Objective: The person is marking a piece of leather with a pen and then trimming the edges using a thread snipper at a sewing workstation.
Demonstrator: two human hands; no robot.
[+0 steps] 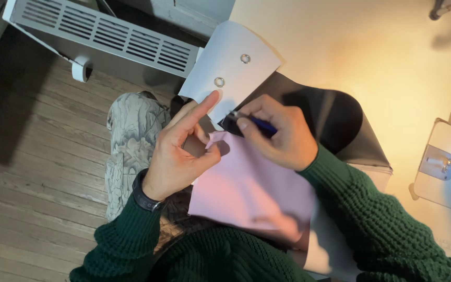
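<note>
Two hands are at work: the left hand [181,151] and the right hand [275,133], with one blue pen [259,124] between them. There are three sheets: one pink sheet [246,188], one white sheet [230,68] carrying two metal eyelets [220,81], and one black sheet [335,120]. One white heater [105,36] stands on the floor.

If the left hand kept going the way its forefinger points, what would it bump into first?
The left hand points its forefinger up and away, and its tip already overlaps the white sheet, just below the nearer metal eyelet. It would likely meet that sheet first, though depth is unclear.
</note>
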